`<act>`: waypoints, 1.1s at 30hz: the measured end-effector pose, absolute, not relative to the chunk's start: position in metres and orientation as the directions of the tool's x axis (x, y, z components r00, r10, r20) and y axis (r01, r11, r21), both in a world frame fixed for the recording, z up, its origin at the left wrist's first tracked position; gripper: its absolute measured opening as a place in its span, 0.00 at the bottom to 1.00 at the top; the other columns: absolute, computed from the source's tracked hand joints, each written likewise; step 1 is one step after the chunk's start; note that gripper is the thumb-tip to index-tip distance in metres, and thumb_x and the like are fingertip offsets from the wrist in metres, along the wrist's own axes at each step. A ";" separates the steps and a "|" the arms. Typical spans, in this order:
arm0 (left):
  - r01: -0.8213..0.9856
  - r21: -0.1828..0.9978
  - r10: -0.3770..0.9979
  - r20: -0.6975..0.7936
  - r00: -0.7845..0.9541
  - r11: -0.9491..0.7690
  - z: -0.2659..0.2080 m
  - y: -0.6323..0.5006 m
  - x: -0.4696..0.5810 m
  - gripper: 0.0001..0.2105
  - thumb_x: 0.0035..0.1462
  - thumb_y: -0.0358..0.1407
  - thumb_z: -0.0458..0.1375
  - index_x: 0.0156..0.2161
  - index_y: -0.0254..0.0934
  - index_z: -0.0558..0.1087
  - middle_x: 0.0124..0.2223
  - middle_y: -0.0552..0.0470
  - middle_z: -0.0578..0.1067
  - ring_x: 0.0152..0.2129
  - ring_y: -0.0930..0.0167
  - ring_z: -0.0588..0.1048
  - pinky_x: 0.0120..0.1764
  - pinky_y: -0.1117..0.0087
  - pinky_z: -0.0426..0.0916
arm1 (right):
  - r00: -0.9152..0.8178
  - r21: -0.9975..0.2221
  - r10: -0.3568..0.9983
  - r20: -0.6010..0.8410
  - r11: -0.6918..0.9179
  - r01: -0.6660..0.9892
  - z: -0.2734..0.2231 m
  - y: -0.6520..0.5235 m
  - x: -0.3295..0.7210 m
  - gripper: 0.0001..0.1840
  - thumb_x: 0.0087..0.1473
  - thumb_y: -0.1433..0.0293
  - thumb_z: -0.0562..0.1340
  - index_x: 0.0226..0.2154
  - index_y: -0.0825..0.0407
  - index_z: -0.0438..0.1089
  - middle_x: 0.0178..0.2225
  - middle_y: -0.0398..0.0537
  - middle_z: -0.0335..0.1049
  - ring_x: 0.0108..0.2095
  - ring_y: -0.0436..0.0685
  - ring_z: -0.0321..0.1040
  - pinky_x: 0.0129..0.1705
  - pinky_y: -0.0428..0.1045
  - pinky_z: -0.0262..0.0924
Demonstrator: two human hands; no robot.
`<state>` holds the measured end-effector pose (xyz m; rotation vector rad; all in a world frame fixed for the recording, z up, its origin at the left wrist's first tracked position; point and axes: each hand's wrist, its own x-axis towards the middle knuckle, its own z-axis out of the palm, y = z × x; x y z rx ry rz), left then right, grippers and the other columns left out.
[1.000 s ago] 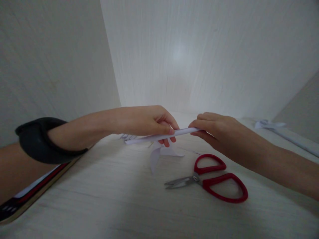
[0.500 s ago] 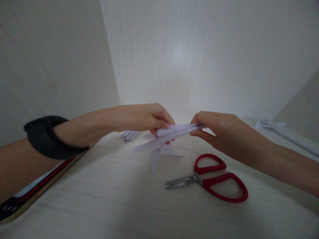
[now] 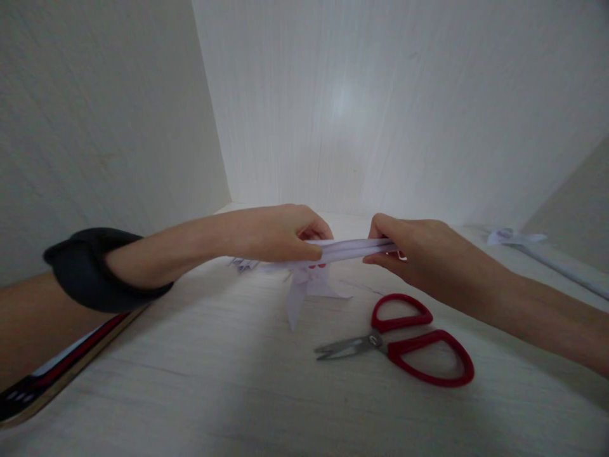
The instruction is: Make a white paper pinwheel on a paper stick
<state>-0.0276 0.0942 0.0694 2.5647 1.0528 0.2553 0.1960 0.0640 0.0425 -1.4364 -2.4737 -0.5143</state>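
Note:
Between my two hands stretches a folded strip of white paper [image 3: 349,249], held nearly level above the table. My left hand [image 3: 285,235] pinches its left part, with the thumb on the near side. The right end is gripped by my right hand [image 3: 409,244], between thumb and fingers. Just below the strip lies a white paper pinwheel shape [image 3: 299,295] with pointed blades, partly hidden by the strip and my left hand. Red-handled scissors [image 3: 375,341] rest on the table in front of my right hand, their blades slightly apart and pointing left.
A bundle of folded white paper pieces [image 3: 244,263] lies behind my left wrist. At the far right is another paper pinwheel [image 3: 511,237] on a white paper stick [image 3: 561,270]. A phone-like flat object [image 3: 76,362] sits under my left forearm. Pale walls [image 3: 356,114] close off the back and left.
My left thumb and fingers have closed further over the paper, which now looks narrower and flatter. The wide flap is folded down. The scissors and pinwheel shape stay where they were.

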 end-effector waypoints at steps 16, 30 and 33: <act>0.621 0.435 0.718 0.091 0.690 -0.652 0.058 0.103 -0.022 0.10 0.46 0.38 0.61 0.36 0.38 0.78 0.32 0.55 0.77 0.27 0.73 0.71 0.28 0.74 0.57 | -0.491 -0.076 0.800 0.346 0.545 0.835 0.047 0.065 0.190 0.01 0.53 0.72 0.61 0.30 0.51 0.68 0.25 0.41 0.70 0.23 0.49 0.62 0.25 0.44 0.50; 0.592 0.082 0.578 0.356 0.734 -0.802 0.067 0.091 -0.022 0.14 0.60 0.39 0.49 0.32 0.37 0.76 0.28 0.56 0.75 0.22 0.76 0.67 0.26 0.73 0.52 | -0.475 -0.162 0.849 0.233 0.515 0.841 0.051 0.072 0.195 0.09 0.55 0.65 0.61 0.26 0.51 0.67 0.20 0.39 0.66 0.20 0.48 0.60 0.22 0.44 0.49; 0.610 -0.042 0.554 0.373 0.744 -0.791 0.068 0.093 -0.022 0.13 0.57 0.34 0.48 0.27 0.37 0.74 0.26 0.56 0.74 0.20 0.77 0.65 0.26 0.72 0.50 | -0.474 -0.202 0.854 0.215 0.514 0.834 0.054 0.070 0.192 0.11 0.56 0.65 0.59 0.25 0.51 0.68 0.19 0.39 0.66 0.19 0.48 0.60 0.22 0.44 0.49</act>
